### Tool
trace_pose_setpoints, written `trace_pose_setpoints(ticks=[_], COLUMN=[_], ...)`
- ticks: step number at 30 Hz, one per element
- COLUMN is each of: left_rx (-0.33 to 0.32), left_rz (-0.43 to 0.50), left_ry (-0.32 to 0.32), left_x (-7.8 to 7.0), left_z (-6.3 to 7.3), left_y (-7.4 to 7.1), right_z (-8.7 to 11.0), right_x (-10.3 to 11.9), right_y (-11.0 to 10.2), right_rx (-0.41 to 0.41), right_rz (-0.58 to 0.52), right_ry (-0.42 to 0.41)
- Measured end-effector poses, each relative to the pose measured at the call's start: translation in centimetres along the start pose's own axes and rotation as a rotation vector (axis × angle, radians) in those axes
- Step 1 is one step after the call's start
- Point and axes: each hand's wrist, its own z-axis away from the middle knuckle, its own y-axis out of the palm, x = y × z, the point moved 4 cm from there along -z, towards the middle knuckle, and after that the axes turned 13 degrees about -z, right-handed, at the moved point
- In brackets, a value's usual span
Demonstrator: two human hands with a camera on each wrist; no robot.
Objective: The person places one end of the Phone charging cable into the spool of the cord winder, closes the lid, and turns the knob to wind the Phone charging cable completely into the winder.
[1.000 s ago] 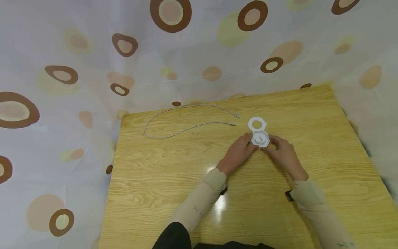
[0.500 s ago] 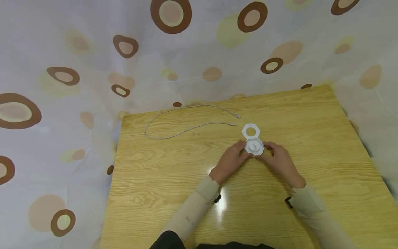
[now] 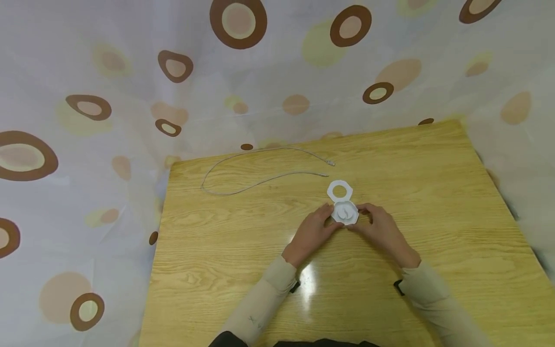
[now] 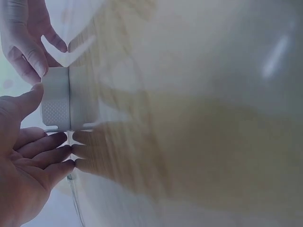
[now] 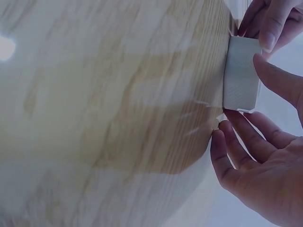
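Note:
A small white octagonal cable-winder case (image 3: 345, 213) sits on the table with its hinged lid (image 3: 331, 192) flipped back, away from the person. The lid has a round hole, and a round core split by an S-shaped gap shows inside the base. My left hand (image 3: 309, 236) grips the case's left side between thumb and fingers. On the opposite side my right hand (image 3: 385, 237) grips it likewise. Seen low in the left wrist view, the case wall (image 4: 56, 101) has a dotted texture. Both thumbs press the near upper edge of the case (image 5: 240, 73) in the right wrist view.
Behind the left hand a thin white USB cable (image 3: 282, 148) lies in a wide loop, both connector ends pointing right. The wooden table (image 3: 208, 270) reaches a wall covering (image 3: 269, 62) with brown ring patterns at the back.
Both hands have slid the open case left and nearer to the person. Their hold looks the same, and the cable has stayed in place.

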Motion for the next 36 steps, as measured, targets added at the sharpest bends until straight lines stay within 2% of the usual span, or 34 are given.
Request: trace_pose_setpoints(ticks=[11,18,23,36], left_rx=[-0.055,-0.066,-0.098,-0.122], left_rz=[-0.016,-0.001,-0.019,-0.032], left_ry=[0.016,0.011,0.021,0.041], left_x=[0.6,0.7,1.0,1.3], left_z=[1.3,1.8,2.1,2.4], left_y=[-0.3,-0.8,-0.8,-0.6], right_z=[0.0,-0.1,-0.2,-0.1], right_x=[0.4,0.3,0.4,0.6], right_y=[1.1,1.5,1.7,2.3], right_rx=[-0.005,-0.004,-0.005,-0.003], right_rz=[0.003,0.005,0.013,0.007], right_ry=[-0.055,-0.079,-0.107,-0.081])
